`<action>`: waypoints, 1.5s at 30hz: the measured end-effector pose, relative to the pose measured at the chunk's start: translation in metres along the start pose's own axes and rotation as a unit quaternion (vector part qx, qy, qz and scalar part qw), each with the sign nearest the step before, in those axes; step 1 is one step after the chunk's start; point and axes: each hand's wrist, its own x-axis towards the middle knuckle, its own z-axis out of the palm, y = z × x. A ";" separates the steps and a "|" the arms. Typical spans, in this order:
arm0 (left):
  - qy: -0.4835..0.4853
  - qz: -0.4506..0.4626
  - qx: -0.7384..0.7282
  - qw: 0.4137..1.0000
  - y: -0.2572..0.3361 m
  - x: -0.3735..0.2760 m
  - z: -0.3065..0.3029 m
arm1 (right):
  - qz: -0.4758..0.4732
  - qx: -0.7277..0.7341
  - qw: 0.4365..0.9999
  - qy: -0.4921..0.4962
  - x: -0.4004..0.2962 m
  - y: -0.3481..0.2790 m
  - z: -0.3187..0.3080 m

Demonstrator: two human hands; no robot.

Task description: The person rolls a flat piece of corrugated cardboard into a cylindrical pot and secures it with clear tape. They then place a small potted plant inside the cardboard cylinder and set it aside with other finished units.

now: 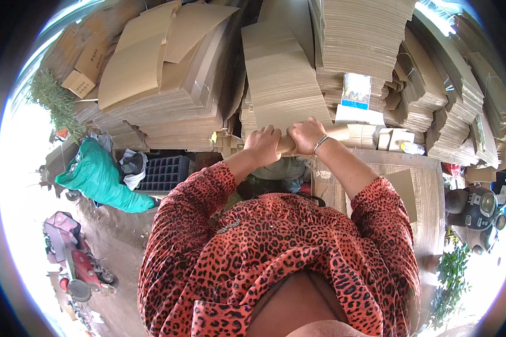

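My left hand (263, 145) and my right hand (308, 135) are side by side in front of me, fingers curled over a narrow piece of brown cardboard (286, 144). Whether that piece is rolled or folded cannot be told, since my hands hide much of it. It appears to extend to the right past my right wrist, which wears a metal bracelet (320, 144). Just beyond my hands, a fanned stack of flat cardboard sheets (284, 80) slopes away. My sleeves have a red leopard print.
Tall cardboard stacks stand left (152, 101) and right (362, 38). A wooden tabletop (428, 185) at right bears a loose cardboard sheet (407, 189). At left are a green sack (97, 177) and a black cell tray (162, 172); a pink-and-red scooter (82, 261) stands on the floor.
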 end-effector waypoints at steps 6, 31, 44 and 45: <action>-0.203 -0.033 -0.358 0.911 -0.028 0.022 -0.008 | -0.072 -0.132 0.961 0.231 -0.014 0.013 0.037; 0.134 0.070 -0.963 0.224 -0.045 0.239 -0.026 | 0.101 -0.407 0.867 0.268 -0.336 0.119 -0.062; 0.351 0.311 -0.659 0.588 0.216 0.098 -0.132 | 0.331 -0.145 0.862 0.355 -0.406 0.095 0.176; 0.303 0.343 -0.635 0.623 0.216 0.093 -0.127 | 0.345 -0.133 0.857 0.359 -0.412 0.099 0.183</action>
